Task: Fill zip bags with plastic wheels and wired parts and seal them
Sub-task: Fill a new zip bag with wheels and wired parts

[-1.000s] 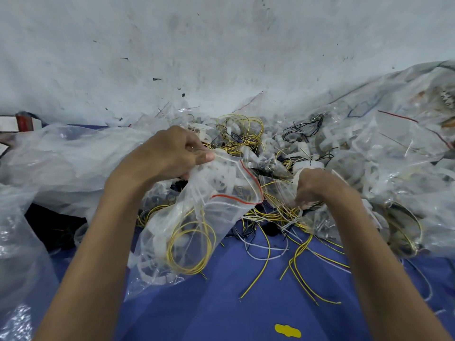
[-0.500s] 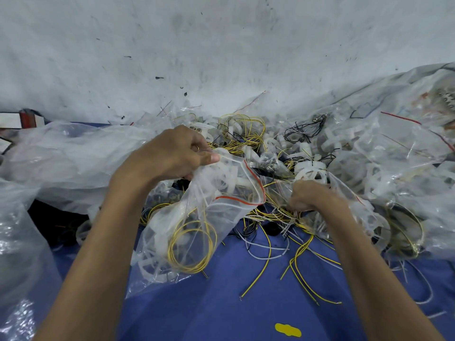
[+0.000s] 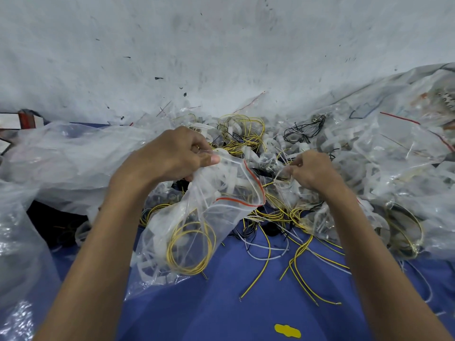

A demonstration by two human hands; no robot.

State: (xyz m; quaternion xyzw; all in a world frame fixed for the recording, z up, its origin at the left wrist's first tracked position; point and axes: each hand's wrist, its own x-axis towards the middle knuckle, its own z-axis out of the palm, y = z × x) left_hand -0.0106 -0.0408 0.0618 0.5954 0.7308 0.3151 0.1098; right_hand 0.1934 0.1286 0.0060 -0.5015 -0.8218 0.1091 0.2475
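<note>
My left hand pinches the top edge of a clear zip bag with a red seal line; the bag's mouth gapes to the right. Inside it lie white plastic wheels and a coil of yellow wire. My right hand is closed on a wired part, a small clear piece with thin wires, lifted just right of the bag's mouth. Behind both hands spreads a heap of white plastic wheels and wired parts.
Loose yellow and white wires trail over the blue table. Large clear plastic sheets lie at the left, filled zip bags pile at the right. A white wall stands behind. A yellow sticker lies near the front.
My right hand has risen out of the wire pile and moved up and left toward the bag's mouth with a part in its fingers. The left hand keeps the bag held.
</note>
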